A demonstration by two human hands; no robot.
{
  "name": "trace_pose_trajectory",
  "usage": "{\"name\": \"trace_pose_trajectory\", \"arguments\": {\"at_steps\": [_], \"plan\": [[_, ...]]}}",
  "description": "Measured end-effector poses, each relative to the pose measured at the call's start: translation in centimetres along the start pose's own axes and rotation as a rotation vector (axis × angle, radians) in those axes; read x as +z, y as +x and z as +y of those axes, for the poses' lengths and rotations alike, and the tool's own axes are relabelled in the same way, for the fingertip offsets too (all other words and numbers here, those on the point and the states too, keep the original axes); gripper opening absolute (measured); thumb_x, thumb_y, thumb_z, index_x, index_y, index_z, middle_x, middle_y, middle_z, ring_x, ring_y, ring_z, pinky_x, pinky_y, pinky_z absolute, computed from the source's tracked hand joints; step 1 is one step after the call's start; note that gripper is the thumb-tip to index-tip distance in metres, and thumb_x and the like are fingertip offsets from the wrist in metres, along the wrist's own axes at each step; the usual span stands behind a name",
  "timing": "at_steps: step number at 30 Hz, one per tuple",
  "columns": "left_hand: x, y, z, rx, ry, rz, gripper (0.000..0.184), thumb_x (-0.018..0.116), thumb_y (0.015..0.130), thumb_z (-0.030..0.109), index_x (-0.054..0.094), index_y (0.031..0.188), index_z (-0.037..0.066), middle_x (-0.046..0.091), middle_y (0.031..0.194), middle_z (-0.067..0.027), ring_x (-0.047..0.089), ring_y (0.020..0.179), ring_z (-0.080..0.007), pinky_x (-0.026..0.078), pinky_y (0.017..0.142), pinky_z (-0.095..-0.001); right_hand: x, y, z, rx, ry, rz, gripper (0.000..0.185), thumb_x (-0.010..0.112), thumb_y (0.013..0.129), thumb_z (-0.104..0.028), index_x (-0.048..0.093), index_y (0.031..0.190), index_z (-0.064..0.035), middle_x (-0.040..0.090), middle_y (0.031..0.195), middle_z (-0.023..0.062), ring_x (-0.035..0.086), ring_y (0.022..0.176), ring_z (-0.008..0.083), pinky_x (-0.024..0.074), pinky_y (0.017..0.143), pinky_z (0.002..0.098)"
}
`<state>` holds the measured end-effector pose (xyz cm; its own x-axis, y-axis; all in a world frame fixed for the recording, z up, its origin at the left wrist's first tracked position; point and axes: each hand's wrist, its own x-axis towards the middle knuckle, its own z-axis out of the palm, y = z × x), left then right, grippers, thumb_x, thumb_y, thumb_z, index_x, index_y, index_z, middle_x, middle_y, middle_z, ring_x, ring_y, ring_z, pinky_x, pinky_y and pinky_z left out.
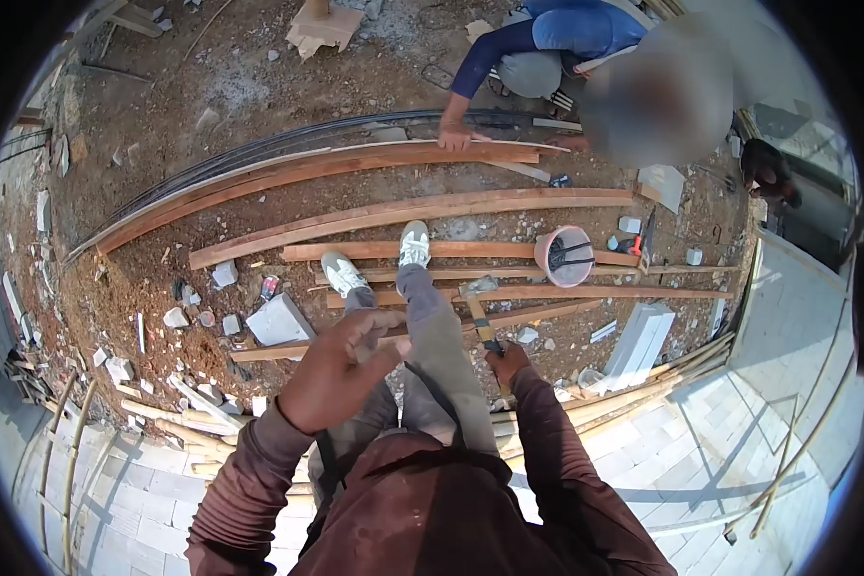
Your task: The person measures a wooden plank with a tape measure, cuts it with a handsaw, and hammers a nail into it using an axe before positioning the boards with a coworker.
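My right hand (507, 366) is wrapped around the handle of a hammer (481, 315), whose metal head points away from me, over the wooden beams. My left hand (341, 370) is raised in front of my legs, thumb and fingers apart, with nothing in it. Beneath and beyond the hammer, several long reddish wooden beams (422, 208) lie roughly parallel on the dirt. My shoes (415, 246) stand among them. A pink bucket (564, 256) with dark contents is to the right, by the beams.
A co-worker in blue (586, 31) crouches at the far side, one hand (459, 134) on the farthest beam beside dark rods (288, 142). White blocks (634, 341), bamboo poles (586, 413) and rubble surround me. Another person (770, 173) is at the right. Block walls (682, 451) stand behind me.
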<state>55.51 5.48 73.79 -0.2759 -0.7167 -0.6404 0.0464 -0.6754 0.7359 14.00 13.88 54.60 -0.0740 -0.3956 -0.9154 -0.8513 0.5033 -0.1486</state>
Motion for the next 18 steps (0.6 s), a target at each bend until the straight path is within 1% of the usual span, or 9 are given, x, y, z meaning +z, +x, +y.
{"name": "trace_pose_trajectory", "arguments": {"at_steps": [1, 2, 4, 6, 7, 8, 14, 17, 18], "plan": [[0.1, 0.2, 2.9, 0.125, 0.236, -0.086, 0.041, 0.064, 0.099, 0.026, 0.059, 0.126, -0.003, 0.065, 0.117, -0.0187, 0.063, 0.113, -0.0242, 0.048, 0.096, -0.0354, 0.8, 0.6, 0.8, -0.041, -0.081, 0.017, 0.044, 0.07, 0.084, -0.04, 0.069, 0.104, -0.0004, 0.071, 0.092, 0.0208, 0.069, 0.09, 0.0373, 0.0524, 0.082, 0.0442], [0.9, 0.4, 6.0, 0.285, 0.37, -0.139, 0.044, 0.066, 0.096, 0.028, 0.059, 0.125, -0.004, 0.065, 0.11, -0.0217, 0.065, 0.106, -0.0307, 0.05, 0.093, -0.0397, 1.9, 0.3, 1.4, -0.266, -0.229, 0.15, 0.043, 0.07, 0.085, -0.039, 0.069, 0.103, -0.0009, 0.072, 0.089, 0.0192, 0.068, 0.086, 0.0359, 0.0527, 0.08, 0.0441], [3.3, 1.3, 12.8, 0.457, 0.444, -0.303, 0.036, 0.068, 0.091, 0.029, 0.059, 0.101, -0.004, 0.059, 0.086, -0.0177, 0.061, 0.082, -0.0358, 0.049, 0.081, -0.0421, 3.7, -0.1, 2.5, -0.728, -0.514, 0.4, 0.039, 0.07, 0.087, -0.038, 0.07, 0.102, -0.0017, 0.072, 0.084, 0.0159, 0.068, 0.079, 0.0331, 0.0532, 0.075, 0.0438], [6.0, 1.6, 16.3, 0.597, 0.446, -0.441, 0.036, 0.067, 0.091, 0.029, 0.059, 0.103, -0.005, 0.06, 0.089, -0.0183, 0.062, 0.084, -0.0352, 0.05, 0.081, -0.0419, 2.4, 0.7, -0.2, 0.074, -0.014, -0.07, 0.034, 0.07, 0.089, -0.034, 0.069, 0.098, -0.0012, 0.07, 0.075, 0.0102, 0.066, 0.065, 0.0254, 0.0529, 0.065, 0.0412], [7.4, 1.7, 17.3, 0.633, 0.429, -0.518, 0.037, 0.067, 0.092, 0.029, 0.059, 0.104, -0.005, 0.061, 0.09, -0.0187, 0.062, 0.085, -0.0349, 0.05, 0.081, -0.0418, 1.9, -1.0, -3.5, 0.131, 0.164, -0.075, 0.032, 0.071, 0.089, -0.031, 0.067, 0.093, 0.0, 0.068, 0.07, 0.0068, 0.063, 0.057, 0.019, 0.0512, 0.057, 0.038], [8.5, 1.8, 17.8, 0.654, 0.405, -0.596, 0.037, 0.066, 0.092, 0.03, 0.059, 0.105, -0.005, 0.062, 0.091, -0.019, 0.063, 0.086, -0.0346, 0.051, 0.081, -0.0417, 2.7, -0.3, -2.3, 0.076, 0.153, -0.051, 0.03, 0.07, 0.09, -0.03, 0.065, 0.087, -0.0005, 0.063, 0.066, 0.0052, 0.058, 0.056, 0.0158, 0.0477, 0.055, 0.0354], [13.0, 3.8, 13.9, 0.507, 0.231, -0.962, 0.04, 0.064, 0.094, 0.031, 0.058, 0.112, -0.005, 0.065, 0.097, -0.0211, 0.067, 0.093, -0.0327, 0.053, 0.08, -0.0411, 4.2, 0.8, -3.8, 0.102, 0.279, -0.013, 0.03, 0.072, 0.088, -0.028, 0.065, 0.097, -0.0002, 0.065, 0.069, 0.0067, 0.063, 0.056, 0.0175, 0.0516, 0.057, 0.0368], [12.1, 6.9, 7.6, 0.184, 0.008, -0.885, 0.041, 0.062, 0.095, 0.032, 0.057, 0.115, -0.005, 0.067, 0.101, -0.0221, 0.068, 0.096, -0.0318, 0.054, 0.079, -0.0408, 5.1, 3.5, -3.3, 0.15, 0.313, -0.025, 0.031, 0.071, 0.089, -0.029, 0.065, 0.1, -0.0006, 0.066, 0.071, 0.0075, 0.063, 0.057, 0.0175, 0.0522, 0.056, 0.0371], [11.0, 8.0, 4.2, 0.112, -0.12, -0.733, 0.036, 0.067, 0.095, 0.027, 0.06, 0.105, -0.007, 0.068, 0.097, -0.0204, 0.07, 0.089, -0.032, 0.053, 0.084, -0.0408, 5.5, 4.9, -2.0, 0.057, 0.225, 0.018, 0.031, 0.071, 0.089, -0.029, 0.065, 0.1, -0.0002, 0.067, 0.072, 0.0082, 0.063, 0.056, 0.0178, 0.0525, 0.056, 0.0373]]}}
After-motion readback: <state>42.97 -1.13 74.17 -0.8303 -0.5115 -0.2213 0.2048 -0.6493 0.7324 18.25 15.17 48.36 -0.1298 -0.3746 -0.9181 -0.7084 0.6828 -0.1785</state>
